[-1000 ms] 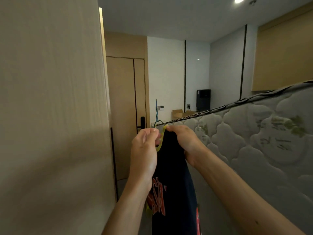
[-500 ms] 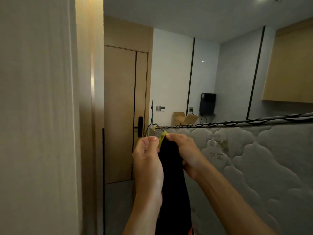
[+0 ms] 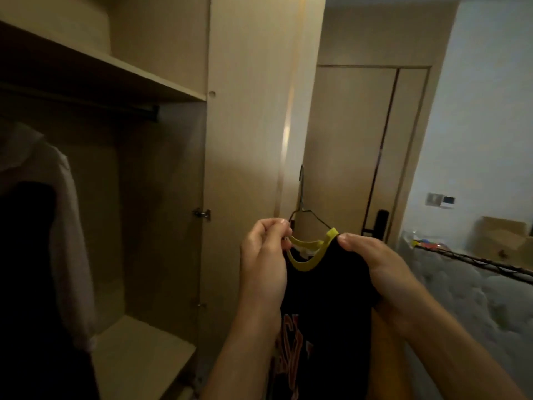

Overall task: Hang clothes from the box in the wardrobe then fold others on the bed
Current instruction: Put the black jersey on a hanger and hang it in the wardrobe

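Before the open wardrobe (image 3: pixel 242 140), chest-high: noted black T-shirt (image 3: pixel 326 298) on wire hanger (image 3: pixel 315 217), yellow collar up, body hanging down. Gripped at both shoulders: left hand (image 3: pixel 265 264) pinching collar edge, right hand (image 3: pixel 375 264) pinching cloth at other end. Located rail (image 3: pixel 86 106) up and left of both hands, nearer the left hand. Judged hanger's long axis roughly along rail; probably needs turning crosswise, hook first. Noted white garment (image 3: pixel 63 215) already hung there.
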The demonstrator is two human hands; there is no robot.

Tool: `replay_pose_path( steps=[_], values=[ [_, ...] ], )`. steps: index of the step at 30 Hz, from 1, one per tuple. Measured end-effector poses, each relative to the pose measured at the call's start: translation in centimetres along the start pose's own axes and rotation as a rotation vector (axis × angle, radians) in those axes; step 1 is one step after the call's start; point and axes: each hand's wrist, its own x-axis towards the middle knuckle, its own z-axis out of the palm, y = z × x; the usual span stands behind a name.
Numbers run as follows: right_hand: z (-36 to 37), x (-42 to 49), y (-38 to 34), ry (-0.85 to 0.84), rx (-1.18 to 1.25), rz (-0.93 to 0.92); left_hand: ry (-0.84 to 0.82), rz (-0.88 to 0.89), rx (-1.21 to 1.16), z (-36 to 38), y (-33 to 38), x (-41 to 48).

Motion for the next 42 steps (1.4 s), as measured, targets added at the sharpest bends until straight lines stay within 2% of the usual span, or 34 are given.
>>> replay_pose_path(
  steps=[9, 14, 22, 31, 42],
  values=[
    [2.2, 14.5, 0.2, -0.366, 0.084, -0.046, 0.190, 0.140, 0.225, -3.0, -0.8, 10.2],
    [7.0, 23.2, 1.6, -0.447, 0.124, -0.056, 0.291, 0.228, 0.293, -6.5, -1.3, 16.7],
    [19.6, 35.0, 1.1, -0.631, 0.165, -0.048, 0.480, 0.224, 0.351, -12.5, 0.7, 26.7],
    [34.6, 47.4, -2.7, -0.889, 0.209, -0.121, 0.682, 0.278, 0.611, -17.5, 2.7, 33.9],
    [51.9, 54.5, -6.7, -1.125, 0.194, -0.195, 0.858, 0.361, 0.729, -21.3, 5.0, 39.9]
  ],
)
